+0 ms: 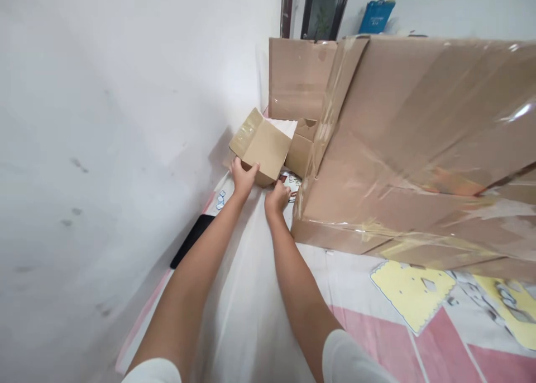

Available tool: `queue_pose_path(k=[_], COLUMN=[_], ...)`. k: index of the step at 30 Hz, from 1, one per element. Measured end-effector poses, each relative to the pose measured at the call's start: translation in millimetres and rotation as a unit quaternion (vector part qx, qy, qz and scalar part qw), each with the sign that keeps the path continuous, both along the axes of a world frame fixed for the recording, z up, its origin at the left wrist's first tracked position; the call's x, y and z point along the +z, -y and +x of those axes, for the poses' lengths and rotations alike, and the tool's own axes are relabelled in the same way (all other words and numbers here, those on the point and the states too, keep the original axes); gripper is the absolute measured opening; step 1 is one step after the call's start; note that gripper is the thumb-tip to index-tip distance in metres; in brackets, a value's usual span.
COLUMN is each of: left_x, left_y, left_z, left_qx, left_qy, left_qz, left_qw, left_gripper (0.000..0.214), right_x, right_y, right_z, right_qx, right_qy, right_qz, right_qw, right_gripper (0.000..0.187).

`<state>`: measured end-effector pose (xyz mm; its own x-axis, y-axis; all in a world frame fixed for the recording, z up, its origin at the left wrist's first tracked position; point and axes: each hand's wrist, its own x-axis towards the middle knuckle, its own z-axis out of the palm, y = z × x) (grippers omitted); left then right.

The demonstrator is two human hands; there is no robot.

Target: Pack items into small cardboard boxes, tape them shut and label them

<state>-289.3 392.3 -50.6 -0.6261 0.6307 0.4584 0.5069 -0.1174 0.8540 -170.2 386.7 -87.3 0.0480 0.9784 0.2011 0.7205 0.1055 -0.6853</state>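
Note:
A small brown cardboard box [262, 145] sits tilted at the far end of the patterned cloth [247, 293], close to the white wall. My left hand [242, 177] grips its lower left edge, fingers wrapped on the cardboard. My right hand [276, 197] is curled at the box's lower right corner, fingers closed at something I cannot make out under the box. A white sheet shows at the box's open top. Both forearms reach straight ahead over the cloth.
A large taped cardboard box [419, 148] fills the right side, with another upright carton [297, 79] behind. A second small box [302, 148] lies between them. A black flat object [191, 240] lies by the wall [104, 148]. Yellow cut sheets [410, 293] lie on the cloth.

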Motion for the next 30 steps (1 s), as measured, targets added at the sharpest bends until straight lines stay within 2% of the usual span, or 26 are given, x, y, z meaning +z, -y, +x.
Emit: queue_pose_path(k=[2,4,7,9,11,13,15,18,20,22,25,27,30], left_x=[15.3,35.5,70.1,90.4,104.5,110.5,108.6,92.2,74.7,56.2,34.3,26.0,21.5], left_y=[28,59,111,151,195,243,290,350,381,406,429,437,441], left_z=[4,8,18,29,44,64,87,123,145,165,196,217,242], left_qx=[0.047,0.089,0.135,0.146,0.151,0.166,0.189,0.19,0.165,0.117,0.008,-0.07,-0.172], left_qy=[-0.065,-0.125,-0.177,-0.208,-0.235,-0.248,-0.247,-0.259,-0.285,-0.313,-0.333,-0.333,-0.344], left_qz=[-0.006,-0.004,0.012,0.02,0.036,0.066,0.092,0.101,0.106,0.119,0.139,0.142,0.126], left_qw=[0.997,0.988,0.975,0.967,0.959,0.952,0.946,0.942,0.938,0.935,0.932,0.93,0.915], left_gripper=[0.039,0.034,0.025,0.021,0.022,0.024,0.026,0.031,0.032,0.029,0.025,0.024,0.024], right_x=[3.6,7.1,15.6,25.2,37.4,49.9,60.7,74.5,88.1,111.0,164.1,205.8,262.5], right_y=[17,42,92,129,164,194,219,246,261,279,310,331,353], right_z=[0,-1,-3,3,19,50,96,184,246,305,376,407,428], right_qx=[0.033,0.109,0.24,0.296,0.34,0.386,0.458,0.54,0.534,0.507,0.475,0.464,0.454], right_qy=[-0.015,-0.022,-0.031,-0.051,-0.093,-0.157,-0.227,-0.297,-0.323,-0.344,-0.373,-0.391,-0.409], right_qz=[0.009,0.027,0.056,0.062,0.043,-0.004,-0.075,-0.206,-0.263,-0.282,-0.253,-0.192,-0.086], right_qw=[0.999,0.993,0.969,0.952,0.935,0.909,0.856,0.76,0.736,0.739,0.756,0.771,0.787], right_gripper=[0.036,0.036,0.04,0.042,0.041,0.036,0.032,0.024,0.019,0.016,0.019,0.023,0.025])
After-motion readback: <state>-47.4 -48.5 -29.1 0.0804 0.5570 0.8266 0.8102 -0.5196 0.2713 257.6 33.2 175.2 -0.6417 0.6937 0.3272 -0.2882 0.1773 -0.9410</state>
